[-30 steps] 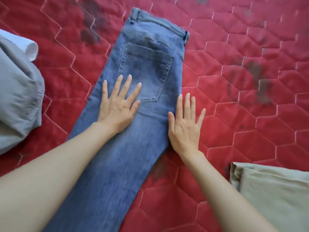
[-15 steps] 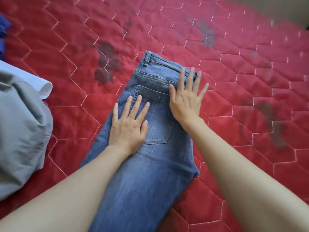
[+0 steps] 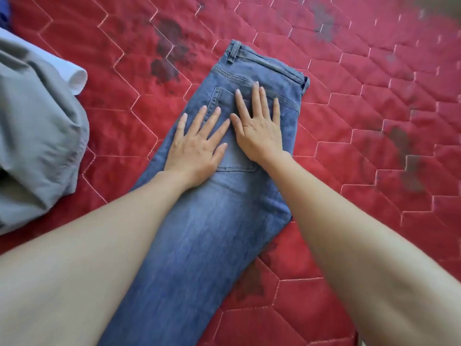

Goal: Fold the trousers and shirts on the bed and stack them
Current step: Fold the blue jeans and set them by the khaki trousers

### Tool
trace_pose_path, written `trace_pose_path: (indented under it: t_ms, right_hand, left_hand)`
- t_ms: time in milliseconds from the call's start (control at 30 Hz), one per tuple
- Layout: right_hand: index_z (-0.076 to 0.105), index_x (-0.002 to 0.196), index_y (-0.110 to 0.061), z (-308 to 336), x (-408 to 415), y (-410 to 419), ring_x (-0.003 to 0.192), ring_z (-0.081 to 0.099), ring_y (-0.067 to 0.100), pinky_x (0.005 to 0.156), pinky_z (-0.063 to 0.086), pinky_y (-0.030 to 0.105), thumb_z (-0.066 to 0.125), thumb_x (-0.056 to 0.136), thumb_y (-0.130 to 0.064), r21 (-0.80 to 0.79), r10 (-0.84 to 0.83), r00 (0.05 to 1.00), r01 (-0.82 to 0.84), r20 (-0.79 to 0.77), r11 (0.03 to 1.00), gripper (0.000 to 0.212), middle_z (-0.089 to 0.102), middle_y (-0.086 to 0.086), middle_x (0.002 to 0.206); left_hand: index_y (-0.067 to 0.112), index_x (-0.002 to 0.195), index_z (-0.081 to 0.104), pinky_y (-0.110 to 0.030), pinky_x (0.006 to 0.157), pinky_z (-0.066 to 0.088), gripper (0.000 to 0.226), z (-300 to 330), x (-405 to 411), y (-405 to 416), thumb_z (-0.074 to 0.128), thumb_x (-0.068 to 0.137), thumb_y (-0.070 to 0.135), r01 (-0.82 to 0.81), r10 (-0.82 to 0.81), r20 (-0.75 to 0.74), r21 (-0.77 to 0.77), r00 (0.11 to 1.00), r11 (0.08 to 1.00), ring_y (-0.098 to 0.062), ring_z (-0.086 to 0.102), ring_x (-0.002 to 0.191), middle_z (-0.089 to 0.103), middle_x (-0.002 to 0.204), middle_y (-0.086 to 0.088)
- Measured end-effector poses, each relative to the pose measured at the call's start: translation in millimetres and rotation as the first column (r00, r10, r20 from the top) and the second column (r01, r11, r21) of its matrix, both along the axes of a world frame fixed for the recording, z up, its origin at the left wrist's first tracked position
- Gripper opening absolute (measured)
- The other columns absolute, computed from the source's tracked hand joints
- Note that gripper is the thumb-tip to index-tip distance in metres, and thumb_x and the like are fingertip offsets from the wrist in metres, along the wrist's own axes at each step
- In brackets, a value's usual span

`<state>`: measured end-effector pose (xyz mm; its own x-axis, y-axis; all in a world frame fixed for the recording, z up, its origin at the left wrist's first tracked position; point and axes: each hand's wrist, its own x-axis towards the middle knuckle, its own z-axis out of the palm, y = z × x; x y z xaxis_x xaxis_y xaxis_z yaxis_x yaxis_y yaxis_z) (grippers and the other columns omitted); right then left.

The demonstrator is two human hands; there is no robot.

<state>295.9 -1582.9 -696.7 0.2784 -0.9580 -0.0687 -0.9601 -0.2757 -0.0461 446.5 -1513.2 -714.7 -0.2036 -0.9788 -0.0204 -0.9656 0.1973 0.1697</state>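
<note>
**Jeans Flattened, First Fold Only**

Head view: the jeans [image 3: 219, 221] lay folded lengthwise on the red quilt [image 3: 374, 171]. The left hand [image 3: 197, 146] and right hand [image 3: 259, 131] pressed flat on the back pocket [image 3: 224, 126], fingers straight and spread. Cross-folds and stacking remained. A grey garment [image 3: 37, 136] lay unfolded, well apart.

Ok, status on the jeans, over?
Left hand and right hand flat, pressing jeans at the back pocket. Jeans halved lengthwise on the red quilt. Grey garment lies apart, left.

L hand [image 3: 197, 156], R hand [image 3: 259, 131] flat on jeans [image 3: 212, 233]
</note>
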Motion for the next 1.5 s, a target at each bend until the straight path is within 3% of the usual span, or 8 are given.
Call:
trace_pose_path:
  t_ms: [433,633,767,867,967,1067,1233,1500]
  right_hand:
    - [0.026,0.153,-0.023,-2.0,53.1,332.4,0.149,0.014,0.028,0.118,0.013,0.054,0.028,0.101,-0.044,0.129,0.183,0.978,-0.196,0.103,0.972,0.055,0.020,0.008,0.160]
    - [0.024,0.152,-0.009,18.8,60.9,428.0,0.149,0.010,0.030,0.121,0.010,0.043,0.045,0.100,-0.035,0.238,-0.092,0.963,0.030,0.253,0.971,0.062,0.013,0.016,0.160]
    - [0.020,0.149,0.005,37.1,76.1,474.1,0.149,0.012,0.027,0.121,0.006,0.027,0.055,0.096,-0.023,0.338,-0.372,0.844,0.245,0.387,0.909,0.069,0.012,0.018,0.159]
    - [0.023,0.149,0.003,43.7,93.5,500.3,0.148,0.016,0.022,0.119,0.005,0.019,0.054,0.096,-0.017,0.390,-0.474,0.764,0.314,0.437,0.866,0.065,0.017,0.014,0.159]
    - [0.044,0.138,0.001,47.0,114.9,518.3,0.135,0.038,0.024,0.116,0.024,0.027,0.060,0.092,-0.012,0.397,-0.595,0.638,0.445,0.488,0.803,0.051,0.042,0.013,0.145]
    - [0.056,0.117,-0.008,47.6,135.1,530.3,0.104,0.056,0.023,0.091,0.043,0.029,0.065,0.087,-0.014,0.457,-0.742,0.430,0.595,0.513,0.661,0.032,0.054,0.004,0.115]
    - [0.050,0.115,-0.021,54.7,158.7,560.0,0.083,0.063,0.016,0.075,0.045,0.033,0.067,0.087,-0.027,0.588,-0.902,0.174,0.707,0.394,0.393,0.034,0.063,-0.009,0.092]
    - [0.065,0.092,-0.024,66.9,183.5,609.8,0.079,0.058,0.014,0.069,0.039,0.029,0.064,0.090,-0.033,0.617,-0.917,0.157,0.696,0.368,0.367,0.010,0.064,-0.012,0.079]
  left_hand:
    - [0.017,0.148,0.036,-0.056,0.112,0.024,0.055,18.7,105.4,293.5,0.030,0.096,0.037,0.092,-0.094,0.014,0.110,0.996,0.990,-0.029,0.024,0.145,0.028,0.157,-0.008]
    - [0.006,0.141,0.047,-0.053,0.102,0.042,0.057,46.9,131.4,390.7,0.033,0.094,0.034,-0.066,0.081,-0.058,0.226,0.995,0.972,-0.038,0.042,0.134,0.039,0.149,-0.018]
    - [-0.001,0.131,0.055,-0.047,0.090,0.051,0.046,56.6,143.1,430.0,0.063,0.089,0.014,-0.261,0.280,-0.173,0.123,0.944,0.957,-0.036,0.061,0.112,0.057,0.129,-0.019]
    - [0.011,0.131,0.054,-0.042,0.084,0.049,0.046,62.8,155.0,444.9,0.067,0.087,0.015,-0.430,0.487,-0.278,0.241,0.828,0.870,-0.025,0.061,0.100,0.060,0.118,-0.005]
    - [0.026,0.117,0.060,-0.032,0.071,0.044,0.030,63.9,167.2,444.4,0.067,0.087,0.025,-0.502,0.622,-0.311,0.386,0.719,0.774,-0.015,0.062,0.079,0.063,0.090,0.012]
    - [0.023,0.101,0.065,-0.034,0.072,0.048,0.018,65.1,174.2,441.0,0.071,0.085,0.027,-0.492,0.697,-0.366,0.511,0.617,0.705,-0.015,0.063,0.076,0.063,0.079,0.013]
    - [0.023,0.098,0.067,-0.038,0.079,0.051,0.011,75.5,179.8,453.0,0.066,0.088,0.029,-0.309,0.651,-0.442,0.625,0.618,0.717,-0.010,0.063,0.079,0.067,0.084,0.013]
    - [0.022,0.102,0.059,-0.041,0.078,0.049,0.013,98.9,172.0,501.2,0.059,0.092,0.030,-0.106,0.462,-0.467,0.607,0.754,0.787,-0.026,0.063,0.086,0.069,0.088,0.003]
